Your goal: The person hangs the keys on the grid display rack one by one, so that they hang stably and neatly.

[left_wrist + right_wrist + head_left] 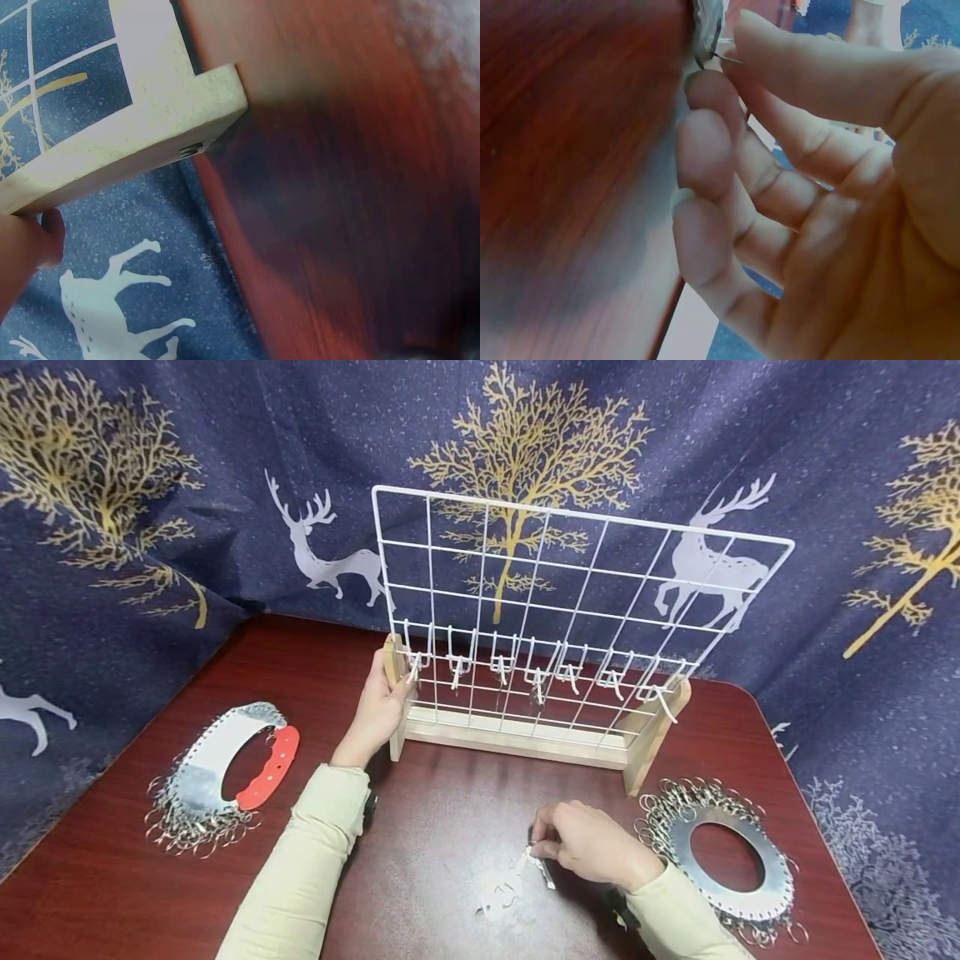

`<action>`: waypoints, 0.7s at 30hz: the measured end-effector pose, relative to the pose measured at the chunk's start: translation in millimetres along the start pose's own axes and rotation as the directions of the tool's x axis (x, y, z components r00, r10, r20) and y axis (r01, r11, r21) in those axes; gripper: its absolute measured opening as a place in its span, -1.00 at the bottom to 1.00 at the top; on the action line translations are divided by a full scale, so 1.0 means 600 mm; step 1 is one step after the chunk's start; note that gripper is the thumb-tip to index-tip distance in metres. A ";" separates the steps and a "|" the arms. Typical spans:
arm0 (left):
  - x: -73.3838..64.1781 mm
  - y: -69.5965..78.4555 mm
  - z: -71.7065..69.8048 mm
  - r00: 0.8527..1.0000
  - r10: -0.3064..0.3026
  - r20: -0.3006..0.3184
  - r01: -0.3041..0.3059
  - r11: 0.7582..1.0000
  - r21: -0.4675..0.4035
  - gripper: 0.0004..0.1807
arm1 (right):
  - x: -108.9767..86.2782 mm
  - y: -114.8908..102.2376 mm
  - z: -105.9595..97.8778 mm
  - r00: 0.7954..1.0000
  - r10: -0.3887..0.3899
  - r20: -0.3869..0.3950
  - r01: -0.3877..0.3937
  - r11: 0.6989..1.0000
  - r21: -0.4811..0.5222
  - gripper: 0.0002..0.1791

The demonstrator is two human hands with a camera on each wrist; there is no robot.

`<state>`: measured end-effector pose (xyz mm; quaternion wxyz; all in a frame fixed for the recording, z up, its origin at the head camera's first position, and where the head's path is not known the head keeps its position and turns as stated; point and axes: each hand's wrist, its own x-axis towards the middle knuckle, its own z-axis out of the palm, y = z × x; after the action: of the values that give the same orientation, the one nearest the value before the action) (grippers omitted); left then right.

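Note:
My left hand (381, 714) grips the left wooden upright (393, 672) of a display rack, thumb at its front. In the left wrist view only a fingertip (51, 238) shows by the pale wooden stand (165, 124). Low over the table, my right hand (581, 839) pinches a thin metal ring (726, 58) between thumb and forefinger, its other fingers curled. A shiny silvery piece (707, 26) shows at that ring; its kind I cannot tell. Small whitish shiny pieces (498, 897) lie on the tabletop just left of this hand.
The rack's white wire grid (517, 556) leans back, with several white hooks (570, 675) along it. At left lies a metal plate with a red handle (270, 768) and many small rings. An oval metal plate (750, 902) fringed with rings lies near my right forearm. Behind hangs a blue cloth (360, 427).

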<state>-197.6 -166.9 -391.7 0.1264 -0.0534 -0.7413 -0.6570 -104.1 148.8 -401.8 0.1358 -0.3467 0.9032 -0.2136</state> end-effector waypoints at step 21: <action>-0.009 0.023 0.000 1.000 -0.007 0.013 0.006 1.000 0.021 -0.58 | 0.005 0.000 -0.016 0.981 0.005 -0.194 0.036 0.978 0.207 -0.95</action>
<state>-188.8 -164.9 -380.1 0.1200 -0.0539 -0.7491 -0.6493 -110.1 149.7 -393.9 0.0816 -0.3152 0.8819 -0.3411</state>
